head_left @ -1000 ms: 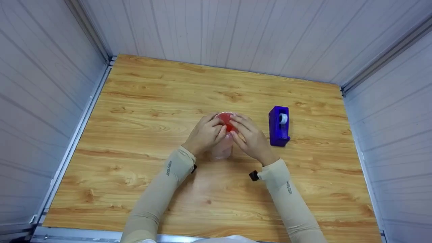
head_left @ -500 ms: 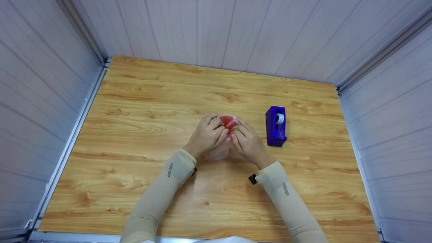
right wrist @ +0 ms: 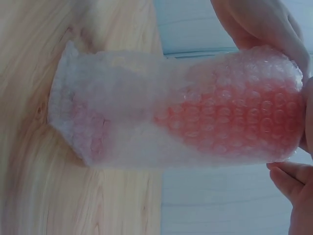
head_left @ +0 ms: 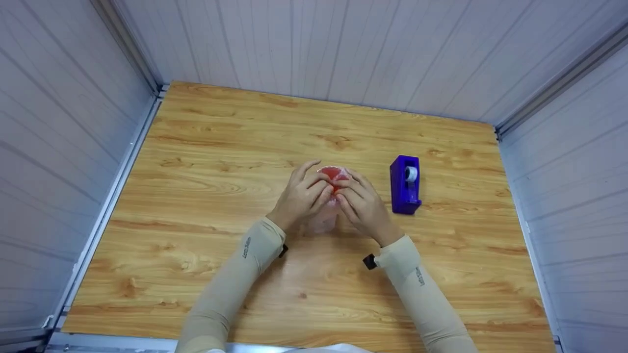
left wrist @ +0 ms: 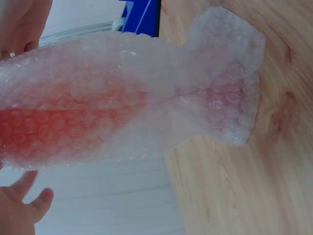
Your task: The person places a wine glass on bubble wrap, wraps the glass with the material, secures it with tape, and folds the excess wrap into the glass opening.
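A red object [head_left: 329, 172], which narrows downward like a stemmed goblet, stands upright in bubble wrap [right wrist: 132, 73]. Through the wrap its red upper part and a pinkish foot show; the exact kind is blurred. The wrap flares out at the bottom on the wooden table [head_left: 235, 132]. My left hand [head_left: 301, 196] pinches the wrap at the top rim, with one finger lifted away. Opposite it, my right hand [head_left: 363, 206] pinches the top edge too. Both hands' fingertips nearly meet over the opening, and the fingers partly hide the red object.
A blue tape dispenser [head_left: 405, 185] with a roll of clear tape stands to the right of my right hand. Pale panel walls [head_left: 314, 49] enclose the table at the back and both sides. Each wrist carries a small black camera.
Both hands' fingers have drawn closer together over the top, folding wrap inward over the red opening. A left finger has lifted off the rim. The tape dispenser stays in place.
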Demonstrator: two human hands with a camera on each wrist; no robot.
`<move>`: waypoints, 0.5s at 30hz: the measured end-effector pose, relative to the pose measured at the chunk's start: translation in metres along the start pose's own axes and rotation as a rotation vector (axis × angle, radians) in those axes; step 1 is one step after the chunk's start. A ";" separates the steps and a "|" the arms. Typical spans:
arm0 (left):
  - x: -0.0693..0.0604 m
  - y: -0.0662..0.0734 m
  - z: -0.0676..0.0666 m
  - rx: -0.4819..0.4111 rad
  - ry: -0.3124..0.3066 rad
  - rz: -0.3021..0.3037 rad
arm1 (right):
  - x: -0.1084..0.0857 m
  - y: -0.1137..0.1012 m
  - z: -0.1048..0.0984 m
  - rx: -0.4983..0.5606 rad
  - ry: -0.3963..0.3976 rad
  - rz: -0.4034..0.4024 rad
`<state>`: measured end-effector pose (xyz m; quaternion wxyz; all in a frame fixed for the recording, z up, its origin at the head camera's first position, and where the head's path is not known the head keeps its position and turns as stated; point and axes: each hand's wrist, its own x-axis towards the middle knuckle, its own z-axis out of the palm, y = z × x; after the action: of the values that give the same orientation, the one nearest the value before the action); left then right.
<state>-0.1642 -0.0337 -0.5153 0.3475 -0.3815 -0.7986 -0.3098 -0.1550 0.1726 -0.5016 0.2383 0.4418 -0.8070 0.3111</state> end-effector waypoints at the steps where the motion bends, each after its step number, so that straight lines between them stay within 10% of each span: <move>1: 0.001 0.000 0.000 -0.006 0.018 -0.001 | 0.001 -0.001 -0.001 0.004 0.013 0.002; 15: 0.007 0.007 -0.010 -0.036 0.002 -0.089 | 0.005 -0.004 -0.010 0.014 0.023 0.063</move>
<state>-0.1582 -0.0350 -0.5028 0.3273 -0.3516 -0.8088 -0.3394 -0.1527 0.1753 -0.4896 0.2344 0.4141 -0.8156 0.3293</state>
